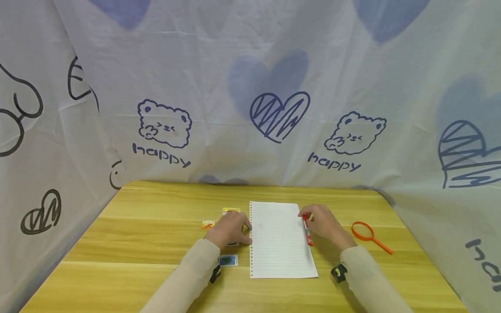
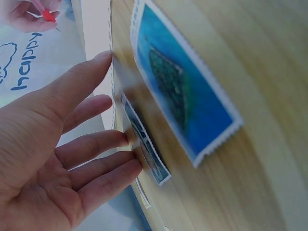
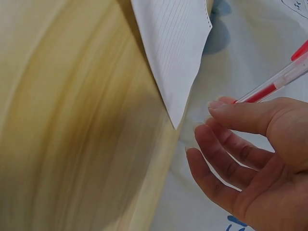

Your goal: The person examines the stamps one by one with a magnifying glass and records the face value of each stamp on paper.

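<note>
Fingers (image 3: 228, 162) of the right hand (image 1: 324, 222) pinch a red pen (image 1: 308, 232) over the right edge of a lined sheet (image 1: 279, 250); the left hand (image 1: 228, 229), fingers spread apart, is at its left edge; small stamps (image 1: 228, 260) lie around that hand; an orange magnifying glass (image 1: 382, 246) lies farther right on the worktop (image 1: 129, 243).

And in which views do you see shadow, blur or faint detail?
Right wrist view: a soft shadow darkens the yellow wood-grain table; left wrist view: the blue-and-green perforated paper stamp looks slightly soft; head view: ruled lines on the white paper sheet look faint.
</note>
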Demonstrator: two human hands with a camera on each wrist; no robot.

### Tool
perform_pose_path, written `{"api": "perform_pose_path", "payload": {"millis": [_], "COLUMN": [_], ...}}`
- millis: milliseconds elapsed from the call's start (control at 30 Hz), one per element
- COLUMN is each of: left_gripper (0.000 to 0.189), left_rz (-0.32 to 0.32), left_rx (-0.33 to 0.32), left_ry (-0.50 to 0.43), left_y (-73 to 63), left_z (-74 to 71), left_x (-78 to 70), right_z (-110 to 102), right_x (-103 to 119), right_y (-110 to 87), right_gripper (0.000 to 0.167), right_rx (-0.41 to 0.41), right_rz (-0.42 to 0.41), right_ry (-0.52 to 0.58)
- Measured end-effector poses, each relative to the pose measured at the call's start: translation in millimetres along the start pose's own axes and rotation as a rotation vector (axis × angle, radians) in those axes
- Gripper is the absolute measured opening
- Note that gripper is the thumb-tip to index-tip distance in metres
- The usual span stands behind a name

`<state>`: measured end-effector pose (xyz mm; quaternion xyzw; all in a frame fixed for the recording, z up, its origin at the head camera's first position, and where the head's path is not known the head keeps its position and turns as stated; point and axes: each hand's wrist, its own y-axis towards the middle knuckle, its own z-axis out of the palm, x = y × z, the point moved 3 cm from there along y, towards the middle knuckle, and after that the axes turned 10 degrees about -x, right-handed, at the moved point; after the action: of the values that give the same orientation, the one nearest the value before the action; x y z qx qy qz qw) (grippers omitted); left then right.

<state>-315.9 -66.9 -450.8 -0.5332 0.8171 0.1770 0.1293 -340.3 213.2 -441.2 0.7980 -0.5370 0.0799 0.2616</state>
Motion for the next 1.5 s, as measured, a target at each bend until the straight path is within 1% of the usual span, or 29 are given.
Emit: {"api": "perform_pose_path", "payload": {"millis": [100, 233, 467, 833, 1000, 1167, 1333, 1500], "left_gripper": [0.033, 0.033, 0.032, 0.033, 0.032, 0.033, 0.035, 0.036], "left_rz": [0.0, 0.0, 0.005, 0.004, 0.004, -0.003, -0.01, -0.02], "left_rx": [0.002, -0.003, -0.006, -0.006, -0.004, -0.005, 0.004, 0.012], "left_ry": [-0.008, -0.005, 0.005, 0.017, 0.018, 0.018, 0.017, 0.016], "left_y": [-0.7, -1.4, -2.8, -3.4, -3.4, -3.0, -2.0, 0.1], "left_z": [-0.6, -1.0, -2.1, -3.9, -4.8, -2.9, 1.5, 2.6], "left_x": [-0.2, -0.3, -1.6, -0.9, -1.2, 0.1, 1.9, 2.2], "right_z": [-3, -7, -10, -16, -14, -10, -4, 0], "right_x": [-3, -9, -20, -26, -29, -29, -30, -32], "right_y": [-1.3, -3.7, -8.9, -13.4, -12.5, -13.2, -15.4, -15.9], "right_gripper": [0.027, 0.031, 0.031, 0.03, 0.03, 0.031, 0.031, 0.029], "right_rx": [-0.005, -0.005, -0.008, -0.005, -0.008, -0.018, -0.004, 0.025], "right_rz": [-0.021, -0.024, -0.026, -0.039, -0.05, -0.061, -0.035, -0.006], "right_ry": [0.008, 0.012, 0.007, 0.006, 0.003, 0.021, 0.014, -0.01]}}
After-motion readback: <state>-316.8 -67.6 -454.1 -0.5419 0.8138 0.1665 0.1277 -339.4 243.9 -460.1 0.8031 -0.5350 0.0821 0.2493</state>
